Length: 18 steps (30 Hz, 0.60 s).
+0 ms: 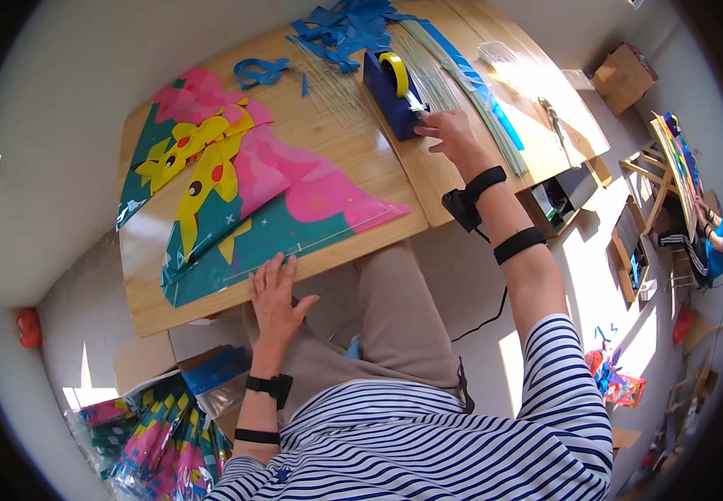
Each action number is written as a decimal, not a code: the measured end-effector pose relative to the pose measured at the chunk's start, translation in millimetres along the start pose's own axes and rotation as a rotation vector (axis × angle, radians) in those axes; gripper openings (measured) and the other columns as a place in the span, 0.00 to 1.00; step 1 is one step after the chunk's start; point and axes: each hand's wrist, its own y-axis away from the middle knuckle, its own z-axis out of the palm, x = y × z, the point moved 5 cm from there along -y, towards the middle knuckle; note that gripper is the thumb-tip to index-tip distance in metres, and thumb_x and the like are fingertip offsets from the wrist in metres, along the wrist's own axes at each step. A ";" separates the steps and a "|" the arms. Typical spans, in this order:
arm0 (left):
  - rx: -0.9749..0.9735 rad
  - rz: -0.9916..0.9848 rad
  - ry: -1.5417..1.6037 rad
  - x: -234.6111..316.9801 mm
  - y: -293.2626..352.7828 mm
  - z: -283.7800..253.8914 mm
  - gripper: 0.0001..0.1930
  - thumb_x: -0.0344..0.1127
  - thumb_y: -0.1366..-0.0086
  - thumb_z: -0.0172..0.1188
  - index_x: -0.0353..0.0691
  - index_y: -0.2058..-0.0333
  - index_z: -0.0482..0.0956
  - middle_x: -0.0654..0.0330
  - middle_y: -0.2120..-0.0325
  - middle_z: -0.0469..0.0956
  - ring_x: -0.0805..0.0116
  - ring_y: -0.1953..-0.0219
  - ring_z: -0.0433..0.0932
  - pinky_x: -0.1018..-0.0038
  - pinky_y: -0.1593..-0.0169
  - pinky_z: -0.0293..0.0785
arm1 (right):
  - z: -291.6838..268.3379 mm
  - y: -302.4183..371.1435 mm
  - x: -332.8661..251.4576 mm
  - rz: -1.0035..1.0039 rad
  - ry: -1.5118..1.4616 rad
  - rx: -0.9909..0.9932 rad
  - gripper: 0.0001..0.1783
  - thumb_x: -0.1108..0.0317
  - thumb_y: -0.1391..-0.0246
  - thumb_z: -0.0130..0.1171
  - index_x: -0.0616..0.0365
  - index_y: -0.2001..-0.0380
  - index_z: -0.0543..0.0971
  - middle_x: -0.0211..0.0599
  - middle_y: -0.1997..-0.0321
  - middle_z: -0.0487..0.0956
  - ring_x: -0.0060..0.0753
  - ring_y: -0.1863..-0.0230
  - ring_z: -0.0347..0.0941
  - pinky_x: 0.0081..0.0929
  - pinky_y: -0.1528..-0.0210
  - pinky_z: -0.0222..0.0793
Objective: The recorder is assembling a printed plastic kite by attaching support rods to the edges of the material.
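Hands: left (274,292) flat on kite (245,196), right (449,134) at tape dispenser (391,92).

A pink, teal and yellow printed plastic kite sail (245,192) lies on the pale wooden counter (353,154); the blocky tape dispenser (388,93) is dark blue, its tape roll (395,71) yellow.

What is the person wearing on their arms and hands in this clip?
Both hands, left hand and right hand, are bare. Each forearm carries two black straps; the wrist strap holds a small black box. A thin black cable hangs from the right-arm unit. The sleeves are white with navy stripes, pushed up above the elbows.
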 end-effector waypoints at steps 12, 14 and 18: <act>0.000 -0.006 -0.014 -0.7 4.3 0.4 0.44 0.43 0.53 0.76 0.44 0.36 0.69 0.54 0.37 0.65 0.49 0.34 0.61 0.50 0.29 0.49 | -0.8 32.3 50.9 0.279 -0.727 -0.040 0.16 0.67 0.42 0.66 0.67 0.59 0.71 0.46 0.62 0.74 0.44 0.63 0.78 0.54 0.46 0.77; -0.001 -0.005 -0.011 -1.0 2.3 1.0 0.44 0.43 0.53 0.76 0.44 0.36 0.69 0.54 0.37 0.65 0.49 0.34 0.61 0.50 0.29 0.49 | 9.7 31.4 42.6 0.254 -0.686 -0.026 0.15 0.69 0.42 0.65 0.67 0.61 0.72 0.46 0.64 0.75 0.43 0.65 0.78 0.52 0.46 0.78; -0.008 -0.002 0.010 1.2 -1.3 2.0 0.44 0.43 0.53 0.76 0.44 0.36 0.69 0.54 0.36 0.65 0.49 0.34 0.61 0.50 0.29 0.49 | 16.4 5.9 47.4 0.200 -0.816 -0.009 0.10 0.72 0.41 0.62 0.65 0.64 0.72 0.45 0.66 0.76 0.39 0.69 0.77 0.46 0.55 0.81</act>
